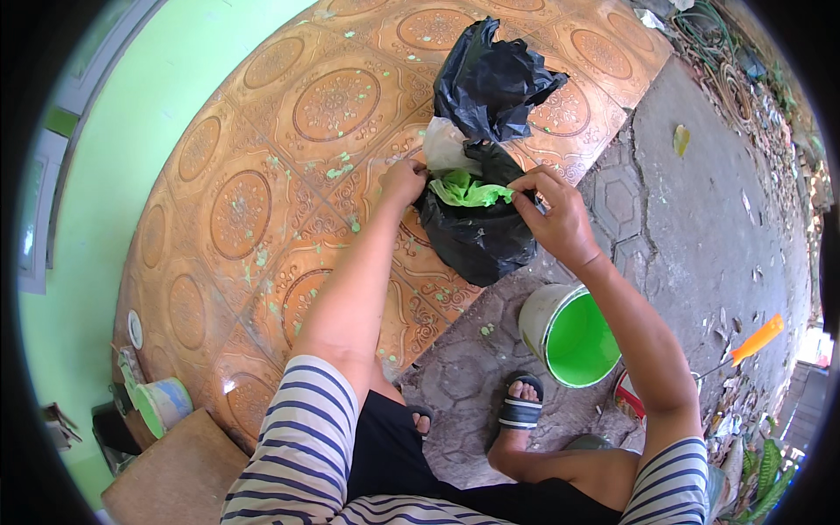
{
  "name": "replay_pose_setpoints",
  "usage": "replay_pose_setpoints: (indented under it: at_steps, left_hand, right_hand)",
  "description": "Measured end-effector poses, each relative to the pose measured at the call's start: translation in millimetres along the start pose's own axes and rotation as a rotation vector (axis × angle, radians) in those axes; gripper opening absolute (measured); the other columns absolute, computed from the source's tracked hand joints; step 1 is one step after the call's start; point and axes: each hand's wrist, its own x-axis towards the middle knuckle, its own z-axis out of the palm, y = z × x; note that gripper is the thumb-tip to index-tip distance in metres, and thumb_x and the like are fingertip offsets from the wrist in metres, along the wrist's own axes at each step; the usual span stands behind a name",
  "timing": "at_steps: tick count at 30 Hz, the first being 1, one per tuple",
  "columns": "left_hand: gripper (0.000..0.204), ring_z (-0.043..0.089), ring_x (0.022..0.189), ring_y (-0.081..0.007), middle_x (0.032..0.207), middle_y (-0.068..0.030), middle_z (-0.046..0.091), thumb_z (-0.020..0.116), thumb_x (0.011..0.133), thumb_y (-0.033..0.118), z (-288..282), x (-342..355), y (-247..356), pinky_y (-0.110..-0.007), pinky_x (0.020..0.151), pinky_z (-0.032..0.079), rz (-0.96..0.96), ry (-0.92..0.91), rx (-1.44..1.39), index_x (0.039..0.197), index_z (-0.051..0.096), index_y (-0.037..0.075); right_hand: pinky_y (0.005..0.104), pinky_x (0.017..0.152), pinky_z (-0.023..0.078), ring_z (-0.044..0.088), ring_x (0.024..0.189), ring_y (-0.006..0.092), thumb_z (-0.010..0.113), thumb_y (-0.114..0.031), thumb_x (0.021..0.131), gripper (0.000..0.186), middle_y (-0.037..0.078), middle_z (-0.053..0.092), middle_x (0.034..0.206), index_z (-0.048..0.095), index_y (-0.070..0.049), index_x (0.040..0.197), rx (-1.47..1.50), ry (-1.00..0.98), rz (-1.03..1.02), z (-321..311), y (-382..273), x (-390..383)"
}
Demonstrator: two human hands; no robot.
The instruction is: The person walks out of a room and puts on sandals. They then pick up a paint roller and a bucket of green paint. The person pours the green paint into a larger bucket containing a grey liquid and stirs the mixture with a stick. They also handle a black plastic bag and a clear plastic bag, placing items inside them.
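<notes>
A black plastic bag (481, 249) rests where the tiled floor meets the paving, its mouth spread between my hands. Crumpled green plastic (472, 190), apparently paint-coated, lies in that mouth. My left hand (403, 182) is closed on the bag's left rim, its fingertips partly hidden. At the other side, my right hand (553, 208) pinches the right end of the green plastic, close against the black rim. Just beyond sits a whitish translucent bag (445, 144), touching a second crumpled black bag (492, 83).
A white bucket (535, 324), bright green inside, stands by my right forearm. An orange-handled tool (758, 339) juts out at the right, near a red can (628, 398). Green spots dot the tiles (337, 103). A paint-smeared container (164, 404) stands lower left beside a brown board (179, 468).
</notes>
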Motion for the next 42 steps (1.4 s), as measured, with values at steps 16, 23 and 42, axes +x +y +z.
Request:
replay_pose_setpoints:
  at_steps: [16,23,42]
  left_hand:
    - [0.025,0.062,0.077,-0.0147,0.085,-0.0074,0.069,0.066,0.089,0.022,-67.9,-11.0,24.2,-0.029,0.073,0.048,0.066,0.025,-0.542,0.102,0.069,0.001]
    - [0.023,0.066,0.088,-0.0205,0.094,-0.0099,0.069,0.068,0.088,0.020,-45.6,-40.0,70.7,-0.031,0.080,0.051,0.295,-0.052,-0.265,0.103,0.068,0.002]
    - [0.072,0.062,0.097,-0.0210,0.105,-0.0140,0.065,0.082,0.075,0.039,-21.5,-49.7,68.9,-0.035,0.089,0.050,0.397,-0.125,-0.435,0.125,0.052,-0.004]
  right_hand:
    - [0.0289,0.072,0.049,0.063,0.075,0.0159,0.069,-0.012,0.085,0.016,0.009,0.067,0.084,0.068,0.001,0.095,0.064,0.122,0.352,-3.3,41.6,24.3]
    - [0.0273,0.070,0.049,0.063,0.076,0.0114,0.070,-0.014,0.085,0.018,0.009,0.069,0.086,0.070,0.000,0.095,0.225,0.109,0.409,21.8,58.6,31.1]
    - [0.0246,0.072,0.050,0.063,0.080,0.0110,0.069,-0.014,0.088,0.023,0.008,0.070,0.090,0.068,0.003,0.103,0.549,0.193,0.593,70.9,67.5,40.8]
